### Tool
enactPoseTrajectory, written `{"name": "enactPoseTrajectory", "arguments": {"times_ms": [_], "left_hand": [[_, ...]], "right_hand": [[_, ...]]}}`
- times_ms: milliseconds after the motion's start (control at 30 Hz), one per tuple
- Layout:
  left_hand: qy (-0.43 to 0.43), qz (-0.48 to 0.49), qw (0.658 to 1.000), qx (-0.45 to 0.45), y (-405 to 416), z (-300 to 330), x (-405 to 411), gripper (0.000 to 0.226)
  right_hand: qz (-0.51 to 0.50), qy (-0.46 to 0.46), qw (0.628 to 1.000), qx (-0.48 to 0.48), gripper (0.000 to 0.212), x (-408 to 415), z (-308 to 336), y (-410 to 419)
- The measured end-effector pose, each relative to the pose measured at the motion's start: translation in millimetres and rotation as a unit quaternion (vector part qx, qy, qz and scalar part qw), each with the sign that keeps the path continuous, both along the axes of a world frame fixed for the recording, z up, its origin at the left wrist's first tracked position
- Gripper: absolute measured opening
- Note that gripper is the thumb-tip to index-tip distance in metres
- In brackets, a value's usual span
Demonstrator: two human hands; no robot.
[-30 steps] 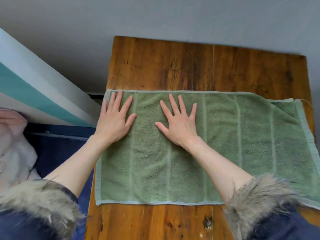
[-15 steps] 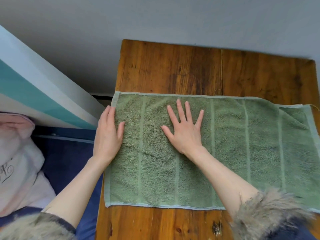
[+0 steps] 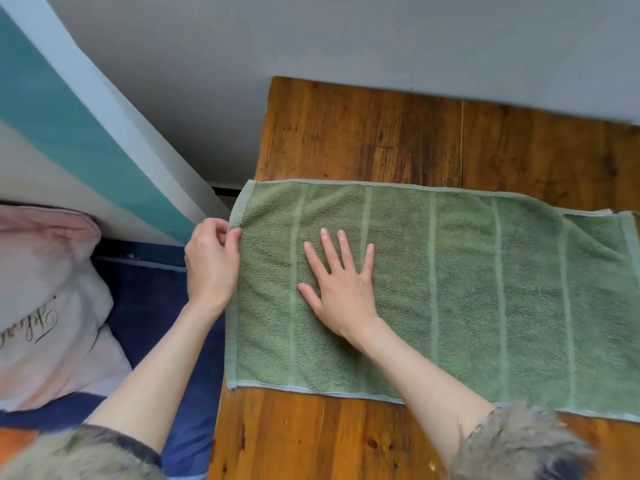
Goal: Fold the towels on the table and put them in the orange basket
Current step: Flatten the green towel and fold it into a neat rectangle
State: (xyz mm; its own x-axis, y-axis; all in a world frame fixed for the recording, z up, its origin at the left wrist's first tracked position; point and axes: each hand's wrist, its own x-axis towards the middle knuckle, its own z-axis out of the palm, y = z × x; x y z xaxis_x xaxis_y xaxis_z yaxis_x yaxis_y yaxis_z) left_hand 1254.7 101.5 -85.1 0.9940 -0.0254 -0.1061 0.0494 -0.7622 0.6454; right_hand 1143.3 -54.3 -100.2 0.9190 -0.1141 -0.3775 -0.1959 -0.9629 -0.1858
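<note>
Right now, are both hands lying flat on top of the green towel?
No: only the right hand lies flat on the green towel, while the left hand pinches its left edge.

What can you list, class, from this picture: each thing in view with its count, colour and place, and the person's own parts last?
towel: one, green with paler stripes, spread flat across the table, far right corner turned over
table: one, brown wood, against the wall
wall: one, grey, behind the table
panel: one, white with a teal band, slanting at left
pillow: one, pale pink with dark script, left, on blue bedding
cuffs: two, grey-brown fur, bottom edge
left hand: one, fingers pinching the towel's left edge
right hand: one, flat on the towel, fingers spread
</note>
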Motion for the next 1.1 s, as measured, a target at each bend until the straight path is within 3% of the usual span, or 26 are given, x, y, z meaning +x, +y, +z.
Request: {"name": "enactPoseTrajectory", "arguments": {"times_ms": [167, 300, 433, 533, 667, 800, 900, 1000, 1100], "left_hand": [[0.023, -0.027, 0.999, -0.029, 0.3, 23.3, -0.7, 0.014], [0.081, -0.057, 0.989, -0.107, -25.6, 45.2, -11.6, 0.007], [0.156, -0.087, 0.969, -0.170, -69.7, 61.0, -21.8, 0.011], [0.188, -0.154, 0.953, -0.181, -110.0, 69.2, -35.9, 0.012], [0.193, -0.218, 0.939, -0.186, -168.2, 80.7, -62.7, 0.011], [0.178, -0.272, 0.926, -0.189, -223.6, 85.9, -96.1, 0.017], [0.222, -0.355, 0.895, -0.156, -251.5, 78.1, -120.2, 0.030], [0.212, -0.427, 0.879, -0.016, -254.7, 57.4, -137.4, 0.038], [0.199, -0.425, 0.880, 0.074, -231.5, 35.3, -151.1, 0.041]], "right_hand": [[-0.002, 0.003, 0.999, 0.055, 0.061, 8.1, 13.4, 4.1], [-0.132, -0.143, 0.958, 0.211, 0.040, 1.9, 25.3, -1.7], [-0.344, -0.135, 0.865, 0.339, 0.021, -14.5, 38.8, -16.7], [-0.466, -0.097, 0.754, 0.452, 0.017, -35.8, 46.3, -37.3], [-0.556, -0.104, 0.611, 0.554, 0.027, -66.8, 56.6, -77.6], [-0.611, -0.142, 0.547, 0.554, 0.032, -106.5, 61.8, -124.1], [-0.643, -0.143, 0.533, 0.531, 0.032, -133.2, 57.7, -152.1], [-0.636, -0.078, 0.590, 0.492, 0.029, -153.2, 47.5, -165.5], [-0.607, -0.044, 0.638, 0.472, 0.029, -161.4, 41.7, -166.9]]}}
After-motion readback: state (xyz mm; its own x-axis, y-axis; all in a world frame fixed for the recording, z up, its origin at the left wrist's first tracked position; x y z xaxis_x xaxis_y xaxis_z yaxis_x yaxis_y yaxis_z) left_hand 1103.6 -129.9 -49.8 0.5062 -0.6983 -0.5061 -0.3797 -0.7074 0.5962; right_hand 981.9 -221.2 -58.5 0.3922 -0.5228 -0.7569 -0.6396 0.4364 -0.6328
